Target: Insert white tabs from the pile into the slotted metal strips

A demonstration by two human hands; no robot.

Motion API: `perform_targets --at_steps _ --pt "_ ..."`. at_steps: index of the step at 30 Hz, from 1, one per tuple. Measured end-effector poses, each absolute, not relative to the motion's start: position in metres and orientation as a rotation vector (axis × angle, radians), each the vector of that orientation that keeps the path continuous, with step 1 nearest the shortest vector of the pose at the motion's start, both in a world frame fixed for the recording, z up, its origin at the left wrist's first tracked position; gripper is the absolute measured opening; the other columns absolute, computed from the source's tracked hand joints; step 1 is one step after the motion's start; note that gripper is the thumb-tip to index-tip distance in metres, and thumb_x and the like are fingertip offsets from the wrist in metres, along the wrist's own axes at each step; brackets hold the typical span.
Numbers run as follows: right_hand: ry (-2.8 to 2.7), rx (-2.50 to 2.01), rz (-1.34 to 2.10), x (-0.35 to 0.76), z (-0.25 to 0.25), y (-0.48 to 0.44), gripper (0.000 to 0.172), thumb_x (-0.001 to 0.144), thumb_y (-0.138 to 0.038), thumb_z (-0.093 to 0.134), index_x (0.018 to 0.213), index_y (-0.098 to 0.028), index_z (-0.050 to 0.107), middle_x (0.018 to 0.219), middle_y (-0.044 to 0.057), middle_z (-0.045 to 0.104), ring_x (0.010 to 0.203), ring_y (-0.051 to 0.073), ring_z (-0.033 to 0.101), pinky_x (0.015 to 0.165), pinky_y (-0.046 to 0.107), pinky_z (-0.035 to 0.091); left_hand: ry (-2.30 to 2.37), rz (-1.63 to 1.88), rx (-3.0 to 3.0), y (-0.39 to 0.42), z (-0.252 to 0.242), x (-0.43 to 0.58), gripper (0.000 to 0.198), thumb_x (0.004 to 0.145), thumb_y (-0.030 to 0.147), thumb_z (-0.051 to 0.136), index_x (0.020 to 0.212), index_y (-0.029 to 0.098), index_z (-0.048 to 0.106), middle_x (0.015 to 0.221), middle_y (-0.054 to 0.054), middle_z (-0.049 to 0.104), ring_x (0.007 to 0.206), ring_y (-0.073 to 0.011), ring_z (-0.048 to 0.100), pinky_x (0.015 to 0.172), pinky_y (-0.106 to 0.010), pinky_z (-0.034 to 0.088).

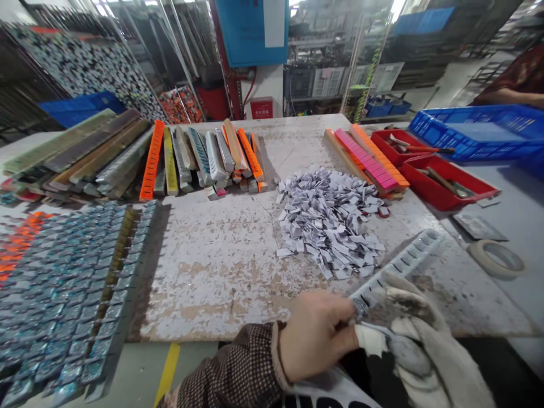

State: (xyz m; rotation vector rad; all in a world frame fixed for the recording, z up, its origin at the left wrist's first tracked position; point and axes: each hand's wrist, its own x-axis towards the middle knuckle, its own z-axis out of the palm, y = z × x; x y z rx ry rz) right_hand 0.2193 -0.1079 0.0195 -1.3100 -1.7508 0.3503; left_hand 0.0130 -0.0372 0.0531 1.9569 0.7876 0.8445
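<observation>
1. Fingers of the left hand curl inward and pinch the near end of a long strip of small tiles; a white-taped fingertip shows at the pinch, probably as protection against sharp edges.
2. Gloved, the right hand cups the same end from the other side, its fingers folded around it; a soiled work glove suits rough material.
3. That one strip slants from both hands up to the right, its far end resting on the worn table, which carries the weight.
4. Just beyond lies one loose heap of small grey-white chips, too many to count.
5. Two red trays holding tools sit right of it, beside one blue crate and one roll of tape.
6. Coloured bars lean in rows at the back, roughly a dozen in the middle group, stacked side by side so each colour shows.
7. At left, a sheet of blue-grey tiles overhangs the table edge.
</observation>
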Motion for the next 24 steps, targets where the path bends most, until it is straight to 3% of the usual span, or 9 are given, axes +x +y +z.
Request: perform_targets --at_steps 3,8,11,14,19,24 --pt "-1.723 -1.307 0.386 0.211 0.018 -0.096 0.036 0.105 -0.029 0.044 0.139 -0.029 0.055 0.117 0.011 0.073 0.090 0.026 0.076 0.065 0.033 0.068 0.713 0.808 2.048 -0.041 0.047 0.013 0.054 0.107 0.056 0.036 0.065 0.023 0.033 0.062 0.000 0.050 0.058 -0.0139 0.045 0.055 -0.029 0.033" --pt "-1.869 -1.288 0.316 0.215 0.014 -0.093 0.022 0.102 -0.031 0.049 0.120 -0.029 0.062 0.131 0.011 0.068 0.110 0.030 0.073 0.081 0.038 0.068 0.560 0.640 2.184 -0.037 0.043 0.012 0.040 0.107 0.041 0.044 0.073 0.022 0.049 0.071 -0.003 0.061 0.067 -0.0159 0.057 0.064 -0.028 0.044" --pt "-1.818 -1.372 0.219 0.234 0.011 -0.086 0.013 0.102 -0.026 0.051 0.108 -0.026 0.063 0.136 0.013 0.064 0.123 0.032 0.066 0.095 0.045 0.063 0.916 0.547 2.313 -0.007 0.035 0.006 0.012 0.097 0.034 0.064 0.095 0.022 0.062 0.090 -0.005 0.068 0.081 -0.0212 0.064 0.074 -0.031 0.050" --pt "-1.896 -1.459 -0.028 0.252 0.004 -0.075 0.015 0.100 -0.023 0.055 0.085 -0.025 0.057 0.124 0.012 0.067 0.133 0.034 0.057 0.106 0.055 0.054 1.432 0.417 2.432 0.036 0.024 -0.003 0.029 0.092 0.030 0.071 0.116 0.018 0.059 0.111 -0.013 0.066 0.103 -0.0307 0.063 0.088 -0.041 0.051" --pt "-2.182 -1.397 -0.291 0.255 -0.005 -0.060 0.006 0.094 -0.016 0.061 0.094 -0.022 0.061 0.116 0.012 0.067 0.133 0.035 0.056 0.111 0.060 0.048 1.525 0.244 2.475 0.077 0.007 -0.010 0.015 0.093 0.016 0.065 0.107 0.015 0.060 0.113 -0.016 0.065 0.109 -0.0328 0.062 0.092 -0.041 0.050" --pt "-2.309 -1.372 -0.217 0.241 -0.005 -0.054 0.018 0.089 -0.008 0.053 0.099 -0.017 0.064 0.107 0.014 0.065 0.126 0.035 0.059 0.109 0.060 0.049 1.524 0.304 2.350 0.076 -0.001 -0.016 0.009 0.096 0.011 0.055 0.099 0.017 0.061 0.107 -0.013 0.066 0.099 -0.0283 0.066 0.086 -0.036 0.050"
